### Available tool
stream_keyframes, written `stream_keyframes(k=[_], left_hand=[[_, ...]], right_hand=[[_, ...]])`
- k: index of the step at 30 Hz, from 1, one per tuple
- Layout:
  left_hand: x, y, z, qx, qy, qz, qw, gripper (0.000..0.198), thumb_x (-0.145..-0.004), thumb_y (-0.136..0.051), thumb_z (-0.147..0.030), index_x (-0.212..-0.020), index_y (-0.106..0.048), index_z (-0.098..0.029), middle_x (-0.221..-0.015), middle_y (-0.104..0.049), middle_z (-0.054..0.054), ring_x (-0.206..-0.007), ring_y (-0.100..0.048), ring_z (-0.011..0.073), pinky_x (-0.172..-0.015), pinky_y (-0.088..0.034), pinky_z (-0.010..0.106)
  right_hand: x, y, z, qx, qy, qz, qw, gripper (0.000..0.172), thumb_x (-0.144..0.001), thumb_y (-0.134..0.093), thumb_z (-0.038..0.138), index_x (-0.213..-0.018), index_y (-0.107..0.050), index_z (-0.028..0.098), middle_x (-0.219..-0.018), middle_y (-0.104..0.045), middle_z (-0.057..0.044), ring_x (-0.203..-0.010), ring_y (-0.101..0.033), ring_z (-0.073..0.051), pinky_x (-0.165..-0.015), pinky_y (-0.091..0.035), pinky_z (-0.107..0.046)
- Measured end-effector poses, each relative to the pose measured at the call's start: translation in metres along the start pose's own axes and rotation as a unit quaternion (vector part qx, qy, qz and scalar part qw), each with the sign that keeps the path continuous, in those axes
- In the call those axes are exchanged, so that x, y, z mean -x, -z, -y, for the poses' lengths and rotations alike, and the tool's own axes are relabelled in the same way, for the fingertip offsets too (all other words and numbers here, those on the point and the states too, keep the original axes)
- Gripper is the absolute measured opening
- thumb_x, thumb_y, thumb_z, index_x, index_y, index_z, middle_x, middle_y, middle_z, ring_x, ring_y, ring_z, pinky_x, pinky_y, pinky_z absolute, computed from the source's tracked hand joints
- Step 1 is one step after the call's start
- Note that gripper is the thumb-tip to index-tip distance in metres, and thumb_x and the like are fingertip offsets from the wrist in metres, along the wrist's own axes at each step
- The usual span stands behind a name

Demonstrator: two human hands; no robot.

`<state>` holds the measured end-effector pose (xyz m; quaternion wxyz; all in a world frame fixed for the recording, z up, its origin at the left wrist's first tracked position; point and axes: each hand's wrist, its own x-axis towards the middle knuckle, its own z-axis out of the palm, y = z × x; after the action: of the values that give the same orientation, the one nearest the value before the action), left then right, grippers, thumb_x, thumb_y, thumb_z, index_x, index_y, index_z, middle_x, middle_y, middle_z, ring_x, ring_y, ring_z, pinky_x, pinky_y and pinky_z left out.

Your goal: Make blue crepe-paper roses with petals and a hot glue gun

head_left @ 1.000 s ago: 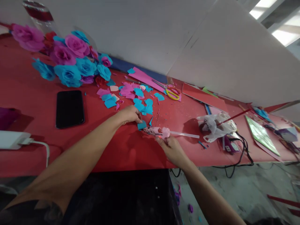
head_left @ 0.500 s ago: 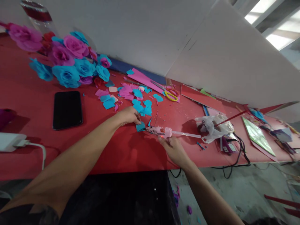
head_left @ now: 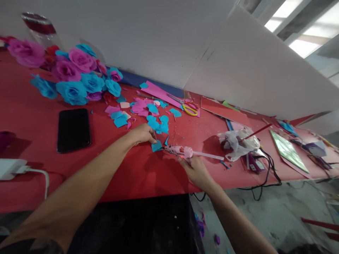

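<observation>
My left hand (head_left: 145,135) pinches the upper edge of a small blue paper petal (head_left: 156,146) low over the red tabletop. A pink hot glue gun (head_left: 180,151), with a clear glue stick (head_left: 209,155) poking out of its back, is gripped in my right hand (head_left: 194,168). Its dark nozzle meets the right side of the petal, and a small red light glows near the handle. Just beyond my left hand lie loose blue petals (head_left: 162,123) and pink petals (head_left: 140,106). My right hand's fingers are partly hidden behind the gun.
Blue, pink and red paper flowers (head_left: 71,91) stand at the back left, near a black phone (head_left: 74,130) and a white charger (head_left: 12,168). Scissors (head_left: 190,108) rest by the wall. A plastic bag (head_left: 233,143) and dark cables (head_left: 270,169) lie to the right.
The camera view has shifted slightly, so everything sits a little lower and further left. Both hands keep nearly the same pose, with the nozzle still at the petal.
</observation>
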<state>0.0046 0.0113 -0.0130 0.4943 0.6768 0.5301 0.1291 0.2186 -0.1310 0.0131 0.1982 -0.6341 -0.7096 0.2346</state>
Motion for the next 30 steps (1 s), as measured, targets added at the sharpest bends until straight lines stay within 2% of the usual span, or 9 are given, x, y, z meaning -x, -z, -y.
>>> stream_keyframes(k=[3, 6, 9, 12, 16, 18, 21, 26, 30], left_hand=[[0.0, 0.003, 0.002, 0.047, 0.004, -0.013, 0.999, 0.01, -0.049, -0.074, -0.022, -0.057, -0.068, -0.02, -0.066, -0.068, 0.001, -0.072, -0.059, 0.0186, -0.063, -0.039, 0.026], [0.0, 0.013, 0.004, 0.123, -0.01, -0.063, 0.99, 0.015, -0.05, -0.075, -0.027, -0.06, -0.068, -0.019, -0.065, -0.066, 0.001, -0.063, -0.055, 0.014, -0.058, -0.037, 0.025], [0.003, 0.025, 0.003, 0.196, -0.005, -0.103, 0.975, 0.025, -0.05, -0.077, -0.033, -0.068, -0.068, -0.018, -0.06, -0.062, 0.0, -0.049, -0.043, 0.0095, -0.047, -0.029, 0.025], [0.009, 0.032, -0.002, 0.221, -0.032, -0.124, 0.967, 0.02, -0.051, -0.078, -0.029, -0.064, -0.068, -0.018, -0.062, -0.064, 0.001, -0.055, -0.051, 0.0109, -0.052, -0.037, 0.025], [0.013, 0.029, -0.008, 0.217, -0.084, -0.12, 0.965, 0.015, -0.055, -0.077, -0.027, -0.063, -0.068, -0.018, -0.066, -0.067, 0.001, -0.07, -0.06, 0.0145, -0.071, -0.045, 0.027], [0.014, 0.026, -0.009, 0.202, -0.092, -0.111, 0.969, 0.017, -0.056, -0.077, -0.029, -0.065, -0.069, -0.017, -0.065, -0.067, 0.001, -0.068, -0.059, 0.0151, -0.07, -0.045, 0.028], [0.013, 0.022, -0.011, 0.178, -0.096, -0.105, 0.974, 0.022, -0.054, -0.079, -0.031, -0.066, -0.069, -0.015, -0.063, -0.066, 0.002, -0.063, -0.057, 0.0152, -0.064, -0.043, 0.028], [0.01, 0.02, -0.01, 0.186, -0.115, -0.116, 0.969, 0.028, -0.055, -0.078, -0.037, -0.071, -0.067, -0.016, -0.072, -0.067, 0.004, -0.067, -0.058, 0.0162, -0.066, -0.044, 0.028], [0.007, 0.02, -0.008, 0.224, -0.169, -0.195, 0.94, 0.027, -0.072, -0.064, -0.045, -0.084, -0.064, -0.021, -0.076, -0.063, 0.001, -0.063, -0.052, 0.0121, -0.06, -0.041, 0.024]], right_hand=[[-0.003, 0.013, -0.008, 0.047, 0.012, -0.02, 0.999, 0.033, -0.094, -0.039, 0.037, -0.093, -0.067, 0.018, -0.082, -0.068, -0.007, -0.08, -0.065, -0.025, -0.072, -0.046, -0.032], [-0.017, 0.029, -0.028, 0.177, 0.013, -0.057, 0.982, 0.033, -0.094, -0.035, 0.029, -0.112, -0.059, 0.014, -0.104, -0.064, -0.013, -0.095, -0.061, -0.026, -0.081, -0.046, -0.034], [-0.043, 0.043, -0.048, 0.307, -0.03, -0.069, 0.949, 0.037, -0.088, -0.039, 0.015, -0.122, -0.052, 0.007, -0.114, -0.058, -0.021, -0.102, -0.057, -0.029, -0.087, -0.043, -0.041], [-0.069, 0.048, -0.046, 0.342, -0.085, -0.067, 0.934, 0.046, -0.077, -0.049, 0.007, -0.122, -0.056, 0.007, -0.119, -0.055, -0.023, -0.109, -0.051, -0.036, -0.088, -0.042, -0.049], [-0.089, 0.039, -0.002, 0.216, 0.009, -0.123, 0.969, 0.041, -0.079, -0.052, 0.019, -0.119, -0.062, 0.021, -0.127, -0.057, -0.011, -0.116, -0.048, -0.031, -0.092, -0.039, -0.044], [-0.097, 0.028, 0.026, 0.141, 0.07, -0.047, 0.986, 0.033, -0.079, -0.056, 0.027, -0.11, -0.068, 0.028, -0.119, -0.065, -0.004, -0.113, -0.053, -0.028, -0.091, -0.039, -0.041], [-0.112, 0.012, 0.054, 0.103, 0.068, 0.014, 0.992, 0.028, -0.076, -0.058, 0.033, -0.099, -0.072, 0.028, -0.106, -0.071, -0.004, -0.105, -0.058, -0.029, -0.085, -0.041, -0.041], [-0.132, 0.004, 0.054, 0.049, 0.026, -0.016, 0.998, 0.018, -0.072, -0.058, 0.026, -0.073, -0.075, 0.021, -0.075, -0.073, -0.005, -0.079, -0.064, -0.023, -0.073, -0.042, -0.032], [-0.137, 0.008, 0.034, -0.196, 0.003, -0.171, 0.966, 0.022, -0.075, -0.057, 0.031, -0.078, -0.076, 0.02, -0.075, -0.072, -0.001, -0.071, -0.062, -0.017, -0.067, -0.044, -0.027]])
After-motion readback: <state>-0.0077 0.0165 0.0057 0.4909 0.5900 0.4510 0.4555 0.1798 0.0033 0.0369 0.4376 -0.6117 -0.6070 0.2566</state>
